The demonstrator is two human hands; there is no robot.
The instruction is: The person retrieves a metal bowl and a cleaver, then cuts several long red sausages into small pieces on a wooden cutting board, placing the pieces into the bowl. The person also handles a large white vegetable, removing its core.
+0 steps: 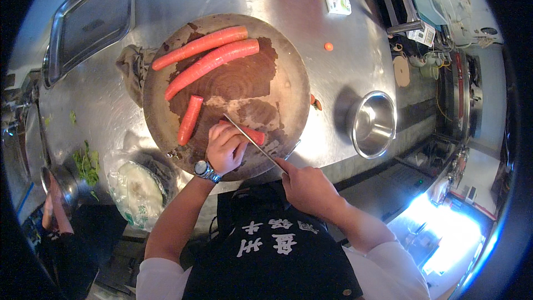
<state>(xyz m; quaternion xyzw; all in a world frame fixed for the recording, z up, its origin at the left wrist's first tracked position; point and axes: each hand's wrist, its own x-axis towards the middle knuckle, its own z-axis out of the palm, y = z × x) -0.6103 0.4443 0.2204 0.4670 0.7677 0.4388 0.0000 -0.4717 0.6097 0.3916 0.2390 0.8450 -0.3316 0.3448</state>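
Observation:
On a round wooden chopping board (287, 71), my left hand (226, 148), with a wristwatch, presses its fingertips on a carrot piece (253, 134). My right hand (310, 185) grips the handle of a kitchen knife (254, 141), whose blade lies slantwise over that piece, against my left fingers. The part of the piece under my left hand is hidden. Left of it lies a shorter cut carrot (190, 121). Farther up the board, two long peeled carrots (212, 66) rest side by side.
A steel bowl (374, 125) stands at the right table edge, with carrot scraps (317, 104) by the board. A bagged pale vegetable (139, 189), leafy greens (86, 164), a cloth (132, 68) and a metal tray (91, 25) are at left. Another person's arm (58, 208) reaches in at lower left.

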